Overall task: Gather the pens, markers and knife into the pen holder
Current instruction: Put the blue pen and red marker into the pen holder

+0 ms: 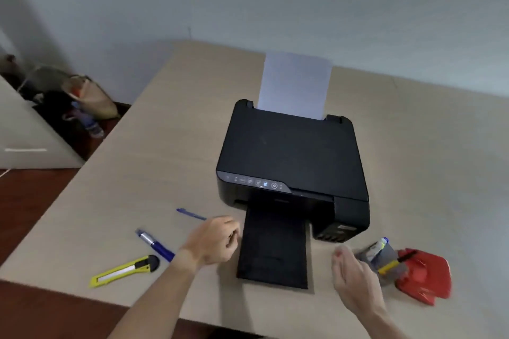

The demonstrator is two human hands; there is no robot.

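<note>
Left hand (217, 239): reached forward over the desk (154, 162), fingers curled loosely inward; whether anything is pinched cannot be told through the blur.
Right hand (355, 281): held flat and open, fingers together and empty, their tips aimed up the desk.
Pen holder (381, 260): seen just right of the right fingers, grey, seemingly already loaded with a yellow-handled item and a marker; blur hides the details.
Thin blue pen (191, 214): laid on the desk just beyond and left of the left fingers.
Thick blue pen (155, 245): laid left of the left wrist, silver end away from the camera.
Utility knife (125, 270): yellow, laid flat left of the left forearm, near the thick blue pen.
Printer (292, 157): set beyond both hands, its black output tray (274, 250) extended between the two sets of fingers.
Red object (422, 275): placed right of the pen holder, touching it.
</note>
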